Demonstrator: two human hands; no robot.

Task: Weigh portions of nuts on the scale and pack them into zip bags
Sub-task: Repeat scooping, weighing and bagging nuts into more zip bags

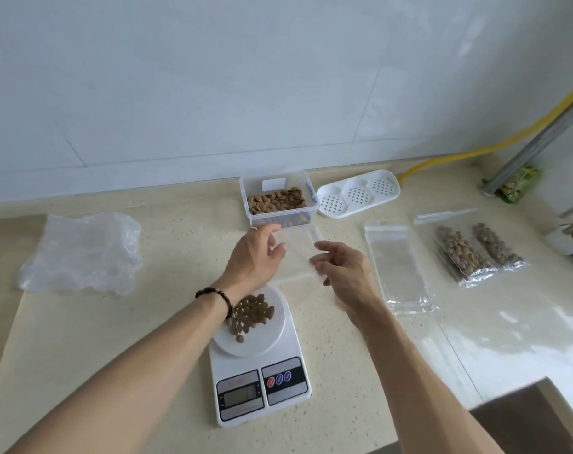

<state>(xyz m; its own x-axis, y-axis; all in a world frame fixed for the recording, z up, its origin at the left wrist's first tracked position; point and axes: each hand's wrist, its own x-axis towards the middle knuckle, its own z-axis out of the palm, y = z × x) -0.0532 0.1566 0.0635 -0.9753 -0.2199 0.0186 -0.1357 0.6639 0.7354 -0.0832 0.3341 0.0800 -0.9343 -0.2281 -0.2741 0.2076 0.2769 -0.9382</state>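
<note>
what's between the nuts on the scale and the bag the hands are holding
Nothing visible. The nuts sit uncovered on the scale, and both hands hold the clear zip bag just behind it.

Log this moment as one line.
both hands hold empty zip bag | nuts on scale | two filled bags right

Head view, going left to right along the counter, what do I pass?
Crumpled plastic → scale → empty zip bags → filled nut bags.
</note>
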